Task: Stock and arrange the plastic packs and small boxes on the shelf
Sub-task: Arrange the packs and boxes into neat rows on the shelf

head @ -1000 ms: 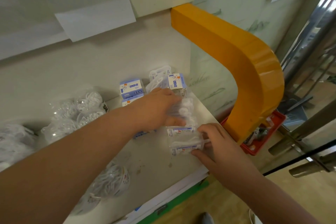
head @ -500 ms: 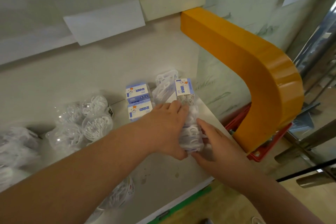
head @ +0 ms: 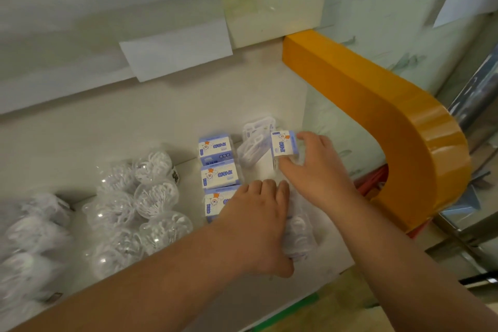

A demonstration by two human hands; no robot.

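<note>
Right hand [head: 320,170] pinches an upright blue-and-white small box [head: 284,143] near the shelf's [head: 272,167] back right corner. Left hand [head: 258,226] lies flat, fingers straight, on crinkled clear plastic packs [head: 300,234] by the front edge. Three matching boxes [head: 218,170] form a row; round clear packs [head: 156,197] cluster left. A glossy orange curved beam [head: 390,121] borders the pale matte shelf.

small boxes [head: 218,177] carry blue print (too blurred to read).

Clear glossy plastic packs [head: 159,198], matt shelf [head: 167,121], glossy orange bracket [head: 390,116]
</note>
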